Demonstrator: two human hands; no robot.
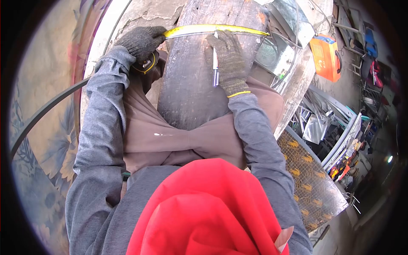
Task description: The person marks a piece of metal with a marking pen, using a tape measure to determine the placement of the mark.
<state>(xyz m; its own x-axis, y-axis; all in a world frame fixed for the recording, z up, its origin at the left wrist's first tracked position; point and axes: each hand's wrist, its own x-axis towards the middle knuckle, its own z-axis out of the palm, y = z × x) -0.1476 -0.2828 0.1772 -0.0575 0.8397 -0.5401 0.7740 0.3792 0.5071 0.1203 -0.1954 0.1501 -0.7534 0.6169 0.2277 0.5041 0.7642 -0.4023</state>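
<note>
A dark, worn wooden plank (191,76) lies between the legs. Across its far part stretches a yellow tape measure blade (195,30), beside a thin metal strip. My left hand (142,41), in a dark knitted glove, is closed on the blade's left end; the round tape case (146,63) shows just below it. My right hand (229,59), gloved too, rests over the plank with a white pen (215,63) held in it, the pen's top end at the blade. The fingertips of my right hand are close to the blade.
An orange machine (326,57) stands at the right, near metal sheets (274,53) and cables. Metal scraps (314,125) and a patterned board (310,178) lie at the lower right. A grey curved bar (46,108) runs along the left.
</note>
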